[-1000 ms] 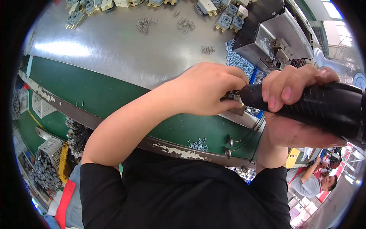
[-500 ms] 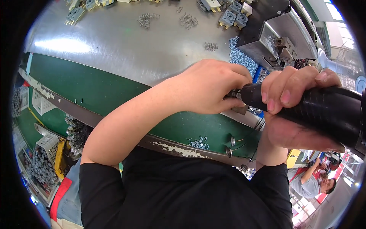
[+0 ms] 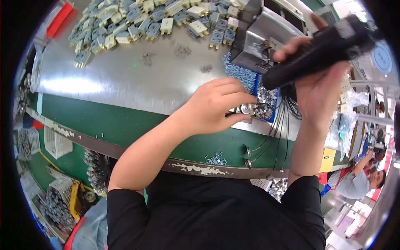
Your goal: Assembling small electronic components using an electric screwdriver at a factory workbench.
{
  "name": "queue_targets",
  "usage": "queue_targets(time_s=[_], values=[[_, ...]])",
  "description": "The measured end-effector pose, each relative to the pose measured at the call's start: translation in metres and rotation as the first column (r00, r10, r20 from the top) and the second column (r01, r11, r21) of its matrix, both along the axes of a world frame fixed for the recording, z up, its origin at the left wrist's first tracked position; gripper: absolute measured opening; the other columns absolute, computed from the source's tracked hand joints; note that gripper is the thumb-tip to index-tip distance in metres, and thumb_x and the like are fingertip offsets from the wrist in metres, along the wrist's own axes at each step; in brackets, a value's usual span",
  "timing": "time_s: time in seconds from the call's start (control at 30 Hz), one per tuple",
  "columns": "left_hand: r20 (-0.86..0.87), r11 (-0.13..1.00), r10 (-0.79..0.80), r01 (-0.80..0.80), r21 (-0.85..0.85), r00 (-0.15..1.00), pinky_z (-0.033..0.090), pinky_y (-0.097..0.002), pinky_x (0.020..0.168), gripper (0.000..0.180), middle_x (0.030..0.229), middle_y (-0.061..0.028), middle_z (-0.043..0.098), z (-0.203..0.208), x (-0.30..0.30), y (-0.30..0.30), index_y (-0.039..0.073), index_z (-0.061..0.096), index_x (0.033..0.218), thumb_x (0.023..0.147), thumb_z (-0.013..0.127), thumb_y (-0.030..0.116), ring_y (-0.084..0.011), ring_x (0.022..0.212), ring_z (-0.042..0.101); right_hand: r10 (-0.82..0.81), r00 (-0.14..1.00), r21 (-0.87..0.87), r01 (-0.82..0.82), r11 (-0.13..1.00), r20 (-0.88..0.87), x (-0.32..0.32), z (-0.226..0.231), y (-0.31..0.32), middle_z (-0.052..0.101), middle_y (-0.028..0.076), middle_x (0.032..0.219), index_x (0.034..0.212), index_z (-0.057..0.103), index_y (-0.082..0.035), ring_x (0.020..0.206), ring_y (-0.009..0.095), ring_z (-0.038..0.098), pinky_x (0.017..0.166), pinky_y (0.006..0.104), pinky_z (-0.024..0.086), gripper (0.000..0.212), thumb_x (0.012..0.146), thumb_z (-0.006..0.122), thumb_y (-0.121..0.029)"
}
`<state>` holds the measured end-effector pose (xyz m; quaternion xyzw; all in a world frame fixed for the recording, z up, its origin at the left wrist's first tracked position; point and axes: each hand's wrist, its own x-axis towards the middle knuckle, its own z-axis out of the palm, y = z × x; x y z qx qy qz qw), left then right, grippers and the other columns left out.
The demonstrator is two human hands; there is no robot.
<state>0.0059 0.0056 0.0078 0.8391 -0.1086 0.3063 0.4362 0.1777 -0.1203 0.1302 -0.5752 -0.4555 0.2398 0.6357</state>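
My left hand [image 3: 218, 104] is closed around a small part with a round metal piece [image 3: 246, 109], held above the bench's near edge. The fingers cover most of that part. To its right, my right hand [image 3: 321, 85] grips a black power screwdriver [image 3: 310, 58], raised with its nose pointing down and left, apart from the part. The tool's tip is hard to make out. Just beyond the left fingers stands a blue tray [image 3: 273, 116] of small metal pieces, beside a heap of silvery screws [image 3: 239, 75].
Many grey and cream blocks [image 3: 154, 30] cover the far bench. Loose springs [image 3: 182, 50] lie nearer. A metal fixture [image 3: 250, 54] stands at far right. On the green strip are small screws [image 3: 216, 159] and round parts with wires [image 3: 247, 162]. A co-worker [image 3: 354, 185] is at right.
My right hand has lifted the screwdriver up and away from the part in my left hand, uncovering its round metal piece. The view has shifted, showing more of the far blocks.
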Motion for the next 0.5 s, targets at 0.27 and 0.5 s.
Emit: queue_targets(time_s=[0.27,0.5], values=[[0.028,1.000,0.014,-0.013,-0.020,1.000,0.061,-0.0415,0.088,0.033,0.097,-0.0110,0.075,0.000,-0.012,-0.018,0.003,0.073,0.100,0.073,0.092,0.007,-0.0313,0.095,0.074,-0.314,0.838,0.209,0.244,0.947,0.447,0.001,-0.030,-0.060,0.061,0.011,0.125,0.136,0.054,0.001,0.113,0.019,0.057,0.094,0.0340,0.046,0.062,0.091,0.077,-0.034],[0.009,0.991,0.131,-0.131,0.025,0.991,0.061,-0.0422,0.093,0.040,0.097,-0.0121,0.077,0.002,-0.015,-0.029,0.004,0.070,0.096,0.066,0.096,0.010,-0.0326,0.097,0.077,0.270,0.505,-0.319,0.011,0.948,0.820,-0.049,-0.049,-0.076,0.069,0.012,0.116,0.131,0.065,-0.007,0.107,0.035,0.067,0.093,0.0457,0.054,0.068,0.069,0.089,-0.020]])
